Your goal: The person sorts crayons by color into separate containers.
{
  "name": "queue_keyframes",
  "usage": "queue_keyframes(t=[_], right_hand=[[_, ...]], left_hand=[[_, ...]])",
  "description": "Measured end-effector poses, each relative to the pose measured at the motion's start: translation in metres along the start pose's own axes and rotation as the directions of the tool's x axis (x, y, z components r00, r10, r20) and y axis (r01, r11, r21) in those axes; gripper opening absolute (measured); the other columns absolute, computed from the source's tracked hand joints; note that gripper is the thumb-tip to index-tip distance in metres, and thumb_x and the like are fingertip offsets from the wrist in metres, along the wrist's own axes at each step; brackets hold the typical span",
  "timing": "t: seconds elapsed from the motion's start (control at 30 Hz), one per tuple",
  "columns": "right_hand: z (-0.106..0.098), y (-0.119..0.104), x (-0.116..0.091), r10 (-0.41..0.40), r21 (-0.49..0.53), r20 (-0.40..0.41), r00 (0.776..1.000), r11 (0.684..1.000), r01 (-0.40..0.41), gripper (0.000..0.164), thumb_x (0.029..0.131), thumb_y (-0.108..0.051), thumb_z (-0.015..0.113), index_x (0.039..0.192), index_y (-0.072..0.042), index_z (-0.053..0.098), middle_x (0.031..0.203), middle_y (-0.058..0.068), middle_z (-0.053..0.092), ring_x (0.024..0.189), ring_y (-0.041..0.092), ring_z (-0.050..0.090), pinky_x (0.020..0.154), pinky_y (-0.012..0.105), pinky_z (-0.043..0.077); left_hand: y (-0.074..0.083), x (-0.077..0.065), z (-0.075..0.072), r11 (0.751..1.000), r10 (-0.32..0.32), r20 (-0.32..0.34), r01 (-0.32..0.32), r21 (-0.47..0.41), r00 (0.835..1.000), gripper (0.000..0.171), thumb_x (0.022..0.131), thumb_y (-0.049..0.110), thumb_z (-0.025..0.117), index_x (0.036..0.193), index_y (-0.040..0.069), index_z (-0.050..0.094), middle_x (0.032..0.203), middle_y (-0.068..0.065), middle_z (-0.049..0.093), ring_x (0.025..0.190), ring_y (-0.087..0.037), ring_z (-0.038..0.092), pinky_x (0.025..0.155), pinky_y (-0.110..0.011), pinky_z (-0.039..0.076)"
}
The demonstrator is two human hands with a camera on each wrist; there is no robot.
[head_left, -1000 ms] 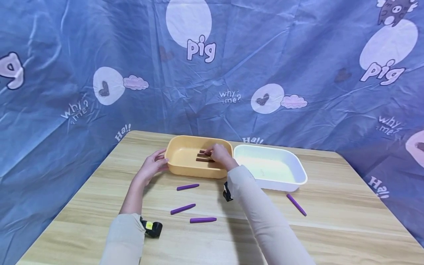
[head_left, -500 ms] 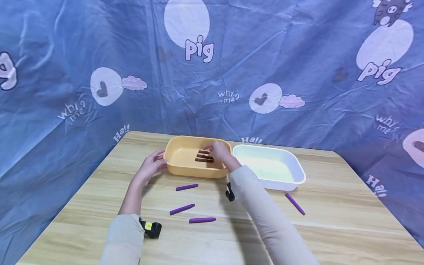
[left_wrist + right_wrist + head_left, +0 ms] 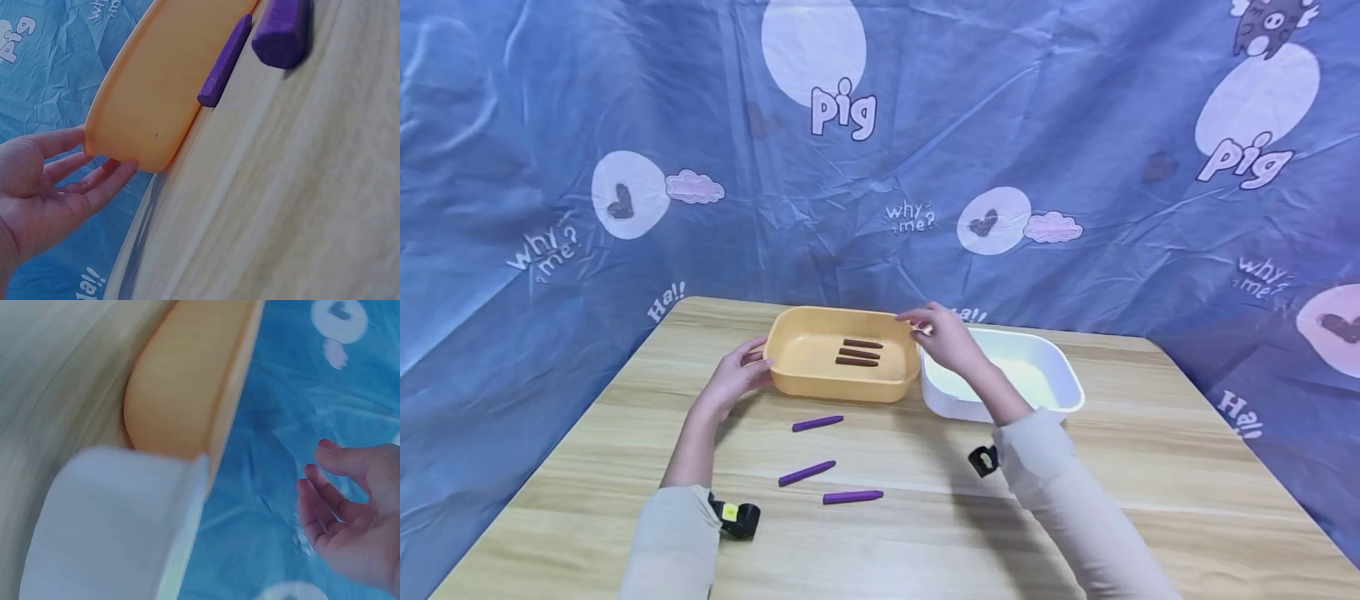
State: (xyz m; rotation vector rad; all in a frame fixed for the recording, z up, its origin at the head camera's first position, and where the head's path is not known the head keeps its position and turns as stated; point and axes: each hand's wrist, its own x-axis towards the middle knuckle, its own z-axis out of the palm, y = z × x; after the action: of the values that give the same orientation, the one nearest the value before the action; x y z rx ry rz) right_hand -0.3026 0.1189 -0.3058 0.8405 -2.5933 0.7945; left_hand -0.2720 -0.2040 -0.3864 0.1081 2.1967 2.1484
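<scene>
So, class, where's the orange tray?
In the head view, the orange tray stands just left of the white tray, beyond three purple sticks, the left hand touching its left end.

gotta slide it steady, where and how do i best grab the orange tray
Probably at the left end of the orange tray, from the left, pinching its thin upstanding rim where the left hand touches it. The right end sits close beside the white tray, leaving little grip room.

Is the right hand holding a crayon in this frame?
No, the right wrist view shows the right hand loosely cupped, with nothing in its grasp.
</scene>
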Motion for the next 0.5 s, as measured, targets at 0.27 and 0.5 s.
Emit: queue_keyframes(t=[0.27,0.5], right_hand=[[-0.046,0.024,-0.052,0.108,0.055,-0.102,0.989,0.993,-0.103,0.028,0.081,0.007,0.063,0.108,0.001,0.065,0.095,0.019,0.059,0.088,0.031,0.057,0.076,0.043,0.052],[-0.078,0.051,-0.099,0.192,0.025,-0.141,0.971,0.981,-0.19,0.027,0.084,0.007,0.06,0.11,0.003,0.064,0.097,0.021,0.061,0.089,0.032,0.057,0.074,0.045,0.051]], left_hand=[[0.0,-0.001,0.0,1.0,0.002,-0.002,-0.002,0.02,1.0,0.054,0.094,-0.001,0.044,0.142,-0.007,0.019,0.134,-0.034,0.031,0.116,-0.043,0.042,0.093,-0.042,0.043],[0.0,0.0,0.0,1.0,-0.004,-0.009,0.005,0.025,1.0,0.055,0.094,-0.001,0.045,0.142,-0.006,0.02,0.134,-0.034,0.031,0.115,-0.04,0.044,0.093,-0.04,0.043]])
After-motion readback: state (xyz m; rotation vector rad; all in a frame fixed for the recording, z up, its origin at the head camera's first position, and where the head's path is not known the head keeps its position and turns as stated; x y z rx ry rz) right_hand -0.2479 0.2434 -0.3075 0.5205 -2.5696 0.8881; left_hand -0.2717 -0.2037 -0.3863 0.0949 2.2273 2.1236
